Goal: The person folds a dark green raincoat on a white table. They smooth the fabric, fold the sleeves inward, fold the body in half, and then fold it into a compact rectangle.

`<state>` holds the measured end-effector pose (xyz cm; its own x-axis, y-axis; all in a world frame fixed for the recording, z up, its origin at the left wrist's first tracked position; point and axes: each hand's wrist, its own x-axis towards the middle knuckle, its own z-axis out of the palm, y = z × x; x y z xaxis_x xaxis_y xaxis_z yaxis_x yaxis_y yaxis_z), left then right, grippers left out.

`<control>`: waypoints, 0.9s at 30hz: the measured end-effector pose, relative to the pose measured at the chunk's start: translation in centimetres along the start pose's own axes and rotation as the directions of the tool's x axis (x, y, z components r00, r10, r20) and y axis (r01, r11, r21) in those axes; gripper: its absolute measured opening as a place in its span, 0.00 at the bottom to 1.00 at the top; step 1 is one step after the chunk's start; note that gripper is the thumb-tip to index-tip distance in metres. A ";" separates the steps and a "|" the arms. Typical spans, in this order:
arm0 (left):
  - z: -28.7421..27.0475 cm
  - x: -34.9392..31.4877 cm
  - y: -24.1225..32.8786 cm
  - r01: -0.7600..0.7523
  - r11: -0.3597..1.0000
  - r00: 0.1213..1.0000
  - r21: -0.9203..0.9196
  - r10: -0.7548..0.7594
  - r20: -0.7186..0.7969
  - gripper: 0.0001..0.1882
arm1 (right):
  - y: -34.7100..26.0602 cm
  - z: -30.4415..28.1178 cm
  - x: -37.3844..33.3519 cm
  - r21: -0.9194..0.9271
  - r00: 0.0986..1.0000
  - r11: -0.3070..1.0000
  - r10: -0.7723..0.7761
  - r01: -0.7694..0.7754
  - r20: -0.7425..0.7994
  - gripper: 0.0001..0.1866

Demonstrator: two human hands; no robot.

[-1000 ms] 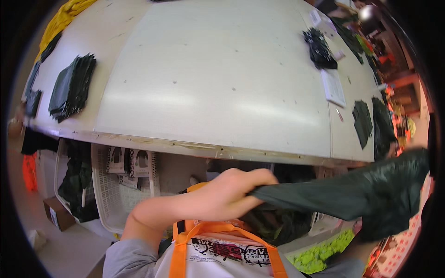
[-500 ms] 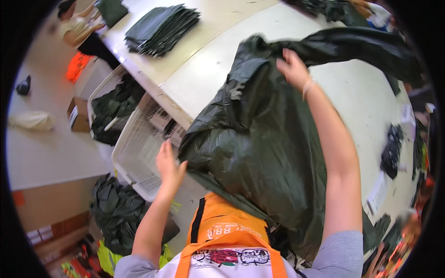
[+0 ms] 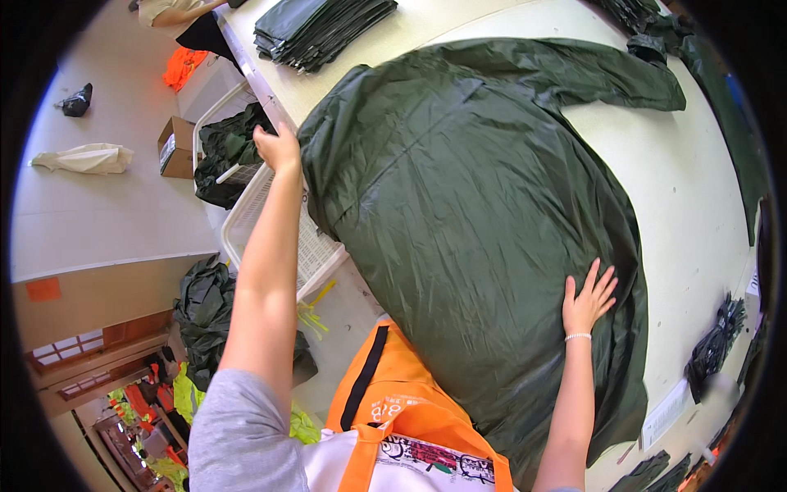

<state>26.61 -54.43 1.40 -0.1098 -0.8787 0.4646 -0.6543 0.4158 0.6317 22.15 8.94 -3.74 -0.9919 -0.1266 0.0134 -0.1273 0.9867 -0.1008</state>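
Note:
A dark green raincoat (image 3: 459, 213) lies spread over the white table, one sleeve (image 3: 623, 78) reaching to the far right. Its near part hangs over the table edge in front of my orange apron (image 3: 385, 377). My right hand (image 3: 587, 302) lies flat on the coat's right part with its fingers spread. At the coat's far left edge, my left hand (image 3: 277, 148) is raised with its fingers apart. It seems to hold nothing, though part of it is turned away.
A stack of folded dark green garments (image 3: 320, 29) lies at the table's far left. Below the table's left edge stand white plastic baskets (image 3: 283, 238), one holding dark garments (image 3: 225, 152), beside a cardboard box (image 3: 176, 148). A black bundle (image 3: 713, 344) is at the right. Another person (image 3: 176, 16) stands far left.
The bunched coat has been spread out flat over the table. My left hand has moved up and away along its left edge; my right hand has come down nearer onto the cloth.

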 end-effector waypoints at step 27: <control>29.9 -15.8 35.4 -0.579 0.793 0.364 -0.191 0.461 0.809 0.27 | 31.1 -21.9 5.7 -0.596 0.809 0.582 0.547 -0.553 -0.216 0.13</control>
<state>-17.22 -32.83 -2.16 -0.9471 -0.3183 -0.0419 -0.3122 0.8830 0.3505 12.54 41.09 14.97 -0.8715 0.4598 0.1705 0.4749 0.7048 0.5270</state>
